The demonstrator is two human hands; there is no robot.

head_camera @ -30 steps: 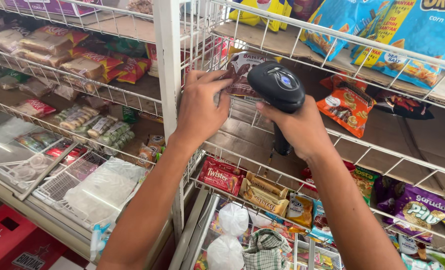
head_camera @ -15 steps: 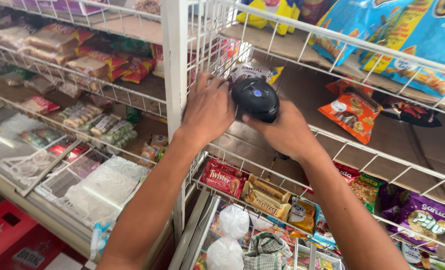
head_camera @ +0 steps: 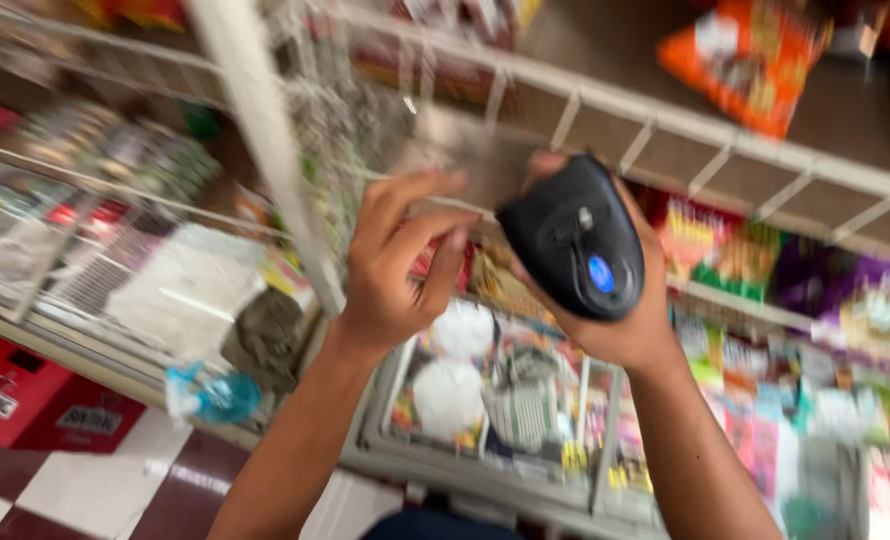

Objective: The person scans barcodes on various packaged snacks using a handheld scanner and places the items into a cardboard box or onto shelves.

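White wire shelf [head_camera: 665,110], checkered floor [head_camera: 85,490]. Orange bag [head_camera: 750,60] top right; red crate [head_camera: 35,400] low left. Right hand [head_camera: 615,300] grips scanner [head_camera: 575,238]; left hand [head_camera: 400,265] half-open at the wire.

Handheld scanner [head_camera: 577,238] black, glossy, with one blue button on its face. Wire shelf rack [head_camera: 665,110] behind it white, upright post white too. Above-right of the scanner: orange snack bag [head_camera: 745,60] with red print. Right of the scanner: purple bag [head_camera: 860,295], red-and-green packets [head_camera: 700,240]. Below-left of the scanner: red crate [head_camera: 25,400], light blue bottle [head_camera: 220,397]. Floor [head_camera: 85,490] checkered dark maroon and white.
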